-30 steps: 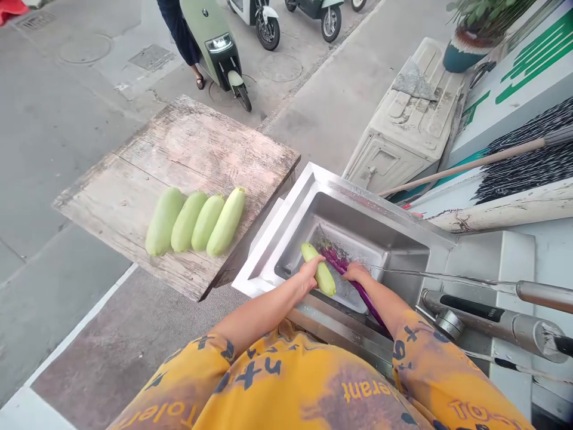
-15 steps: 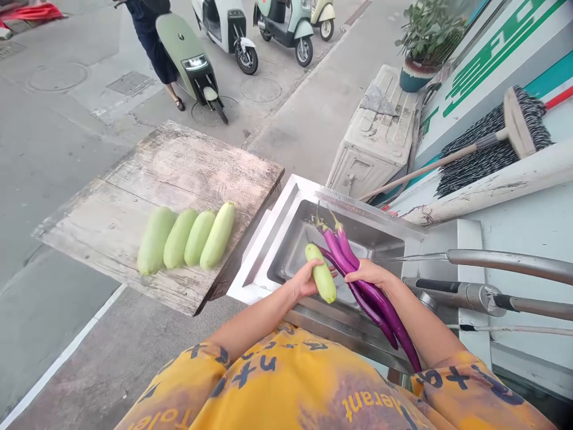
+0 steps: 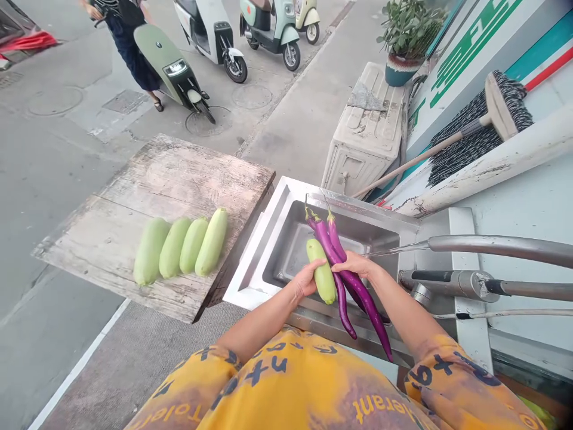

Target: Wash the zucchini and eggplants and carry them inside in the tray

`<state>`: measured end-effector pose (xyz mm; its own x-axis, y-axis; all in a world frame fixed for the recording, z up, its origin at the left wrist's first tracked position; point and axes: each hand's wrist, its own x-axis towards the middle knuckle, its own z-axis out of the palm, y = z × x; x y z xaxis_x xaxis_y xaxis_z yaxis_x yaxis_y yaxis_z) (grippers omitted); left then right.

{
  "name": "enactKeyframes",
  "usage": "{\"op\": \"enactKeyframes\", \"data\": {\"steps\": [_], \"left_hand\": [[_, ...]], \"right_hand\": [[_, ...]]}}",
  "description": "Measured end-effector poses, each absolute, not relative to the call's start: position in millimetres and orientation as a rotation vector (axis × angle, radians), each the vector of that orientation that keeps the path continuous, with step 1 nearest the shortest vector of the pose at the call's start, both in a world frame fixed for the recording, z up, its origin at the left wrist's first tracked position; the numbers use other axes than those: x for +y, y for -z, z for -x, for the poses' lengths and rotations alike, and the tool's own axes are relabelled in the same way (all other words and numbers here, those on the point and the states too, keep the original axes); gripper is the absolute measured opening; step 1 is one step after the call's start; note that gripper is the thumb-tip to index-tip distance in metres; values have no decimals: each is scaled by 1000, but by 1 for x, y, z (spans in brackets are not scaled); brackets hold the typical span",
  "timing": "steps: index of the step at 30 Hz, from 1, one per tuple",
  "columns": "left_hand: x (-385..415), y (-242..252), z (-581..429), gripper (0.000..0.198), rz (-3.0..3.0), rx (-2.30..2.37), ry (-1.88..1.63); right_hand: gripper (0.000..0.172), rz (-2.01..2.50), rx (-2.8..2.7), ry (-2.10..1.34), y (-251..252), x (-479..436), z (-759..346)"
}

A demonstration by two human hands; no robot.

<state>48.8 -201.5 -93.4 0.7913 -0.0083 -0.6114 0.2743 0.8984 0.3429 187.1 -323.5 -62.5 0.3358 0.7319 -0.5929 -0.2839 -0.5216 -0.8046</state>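
Over the metal sink, my left hand is wrapped round a pale green zucchini. Right beside it, my right hand grips a bunch of long purple eggplants, their stem ends pointing away from me and their thin tips toward my body. The zucchini and the eggplants lie close against each other. From the faucet at the right, a thin stream of water runs toward my right hand. Several more pale green zucchini lie in a row on the wooden board to the left.
The weathered wooden board adjoins the sink's left side. Behind the sink stand a dirty white box, a potted plant and a leaning mop. A person holds a green scooter near other parked scooters.
The eggplants have shifted left against the zucchini, and their tips have swung left. My hands are closer together. The camera view has moved slightly; the person with the scooter appears further left.
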Motion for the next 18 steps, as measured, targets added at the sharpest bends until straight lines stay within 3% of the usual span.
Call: {"op": "enactKeyframes", "data": {"steps": [6,9,15,18], "left_hand": [[-208,73,-41,68,-725,622,-159],[-207,76,-50,73,-916,691,-326],[-211,134,-75,59,-993,1001,-314],[-209,162,-91,65,-867,1227,-320]], "right_hand": [[57,1495,-609,-1239,43,-313,-199],[58,1464,-728,-1132,47,-301,-214],[53,1610,-643,-1102,111,-281,-223],[68,1719,-568,-1037,152,-270,-213]]}}
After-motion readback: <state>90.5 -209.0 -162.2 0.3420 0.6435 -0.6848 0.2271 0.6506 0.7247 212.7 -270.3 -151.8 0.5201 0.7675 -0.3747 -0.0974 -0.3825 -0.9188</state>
